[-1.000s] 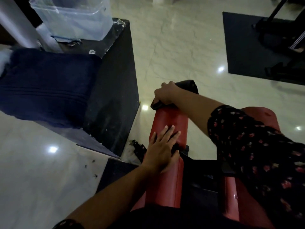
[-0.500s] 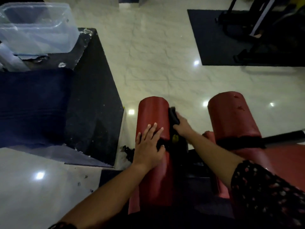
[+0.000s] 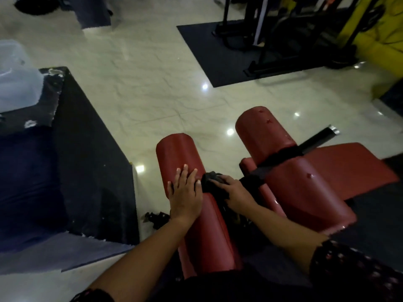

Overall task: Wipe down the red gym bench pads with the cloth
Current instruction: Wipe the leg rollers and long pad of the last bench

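- Since the frame one second earlier, the right hand (image 3: 236, 195) has drawn the black cloth (image 3: 212, 184) from the far end of the left roller pad (image 3: 181, 153) back along its inner flank. It is now level with the left hand (image 3: 185, 192), which has kept its place on top.
- Upper and middle left of the frame: a clear plastic bin (image 3: 13, 83) stands on a black plinth (image 3: 87, 171), with a dark blue towel (image 3: 26, 182) draped nearer the camera.
- Centre left: the left hand lies flat, fingers straight and holding nothing, pressing on the crown of the left roller pad.
- Centre: the right hand's fingers curl over the bunched black cloth, gripping it against the pad's inner side, in the gap between the two rollers.
- Centre right: the right roller pad (image 3: 268, 136), crossed by a black strap (image 3: 281, 158), with the flat red bench pad (image 3: 349, 162) beyond it; both look unattended as yet.
- Upper right: a dark floor mat (image 3: 218, 57) under black and yellow machines (image 3: 375, 35).
- Technique, as a judgement: the flat hand should steady the roller against turning while the cloth, opened out rather than bunched, passes in overlapping strokes around the curve and into the seam.
- Lettering: no brand, label or writing can be read at this lighting.
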`<state>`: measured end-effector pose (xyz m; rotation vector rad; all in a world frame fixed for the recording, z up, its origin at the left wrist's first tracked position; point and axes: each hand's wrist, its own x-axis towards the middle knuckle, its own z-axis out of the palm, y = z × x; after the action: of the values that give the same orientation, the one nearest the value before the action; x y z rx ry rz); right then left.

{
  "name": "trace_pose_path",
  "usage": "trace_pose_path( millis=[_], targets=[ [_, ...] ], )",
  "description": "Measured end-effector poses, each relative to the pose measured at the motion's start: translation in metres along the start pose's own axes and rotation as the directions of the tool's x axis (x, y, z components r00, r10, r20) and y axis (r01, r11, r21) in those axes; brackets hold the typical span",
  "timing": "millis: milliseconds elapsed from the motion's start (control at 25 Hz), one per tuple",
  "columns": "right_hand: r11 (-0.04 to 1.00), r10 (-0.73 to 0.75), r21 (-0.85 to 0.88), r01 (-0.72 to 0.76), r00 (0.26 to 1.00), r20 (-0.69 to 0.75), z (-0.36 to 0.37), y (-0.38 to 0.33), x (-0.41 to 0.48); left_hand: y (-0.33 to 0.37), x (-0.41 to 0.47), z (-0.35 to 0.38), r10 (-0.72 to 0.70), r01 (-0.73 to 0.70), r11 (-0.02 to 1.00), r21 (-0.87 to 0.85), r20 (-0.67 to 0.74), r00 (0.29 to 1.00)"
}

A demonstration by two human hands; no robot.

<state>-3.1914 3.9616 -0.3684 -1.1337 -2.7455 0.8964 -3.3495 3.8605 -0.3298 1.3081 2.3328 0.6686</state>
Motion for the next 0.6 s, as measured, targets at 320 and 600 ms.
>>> trace_pose_path(
  millis=[320,600],
  targets=[
    [0.969,0.242,-0.027,-0.246,0.965,-0.100,0.007,-0.028,-0.065,-0.003,-0.006,-0.006,0.094,-0.102,0.990,0.093,0.079,0.992],
    [0.904,0.335,-0.074,-0.421,0.804,-0.491,-0.020,-0.053,-0.189,0.021,0.025,0.015,0.766,-0.782,0.583,0.219,0.174,0.619]
  ],
)
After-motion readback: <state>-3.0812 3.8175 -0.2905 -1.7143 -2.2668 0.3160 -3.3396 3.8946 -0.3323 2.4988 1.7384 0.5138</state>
